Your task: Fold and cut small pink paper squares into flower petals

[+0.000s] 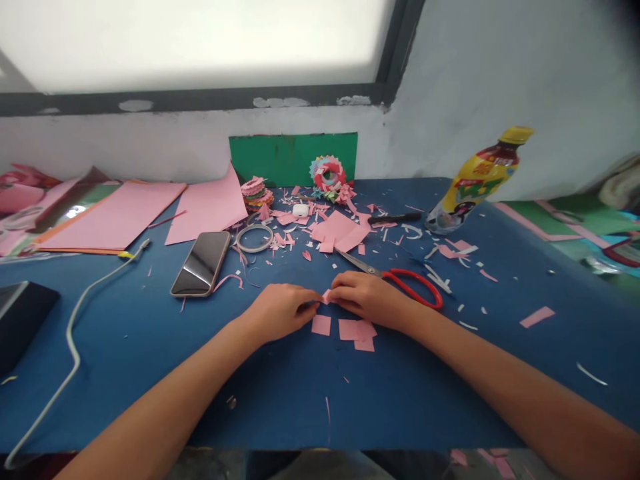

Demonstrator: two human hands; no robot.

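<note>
Between my two hands is a small piece of pink paper (326,297), pinched from both sides just above the blue table. My left hand (283,310) grips its left side with thumb and fingers closed. On the other side, my right hand (370,297) has its fingertips closed on the same piece. Close below them lie a pink paper square (321,325) and a few overlapping pink squares (353,329). Scissors with red handles (413,287) rest behind my right hand, their blades pointing left toward larger pink paper pieces (340,230).
A phone (201,265), a roll of tape (255,238) and a white cable (75,333) lie to the left. A drink bottle (475,183) stands at the back right. Folded-paper rings (328,175) sit before a green board (280,160). Paper scraps litter the table (400,400).
</note>
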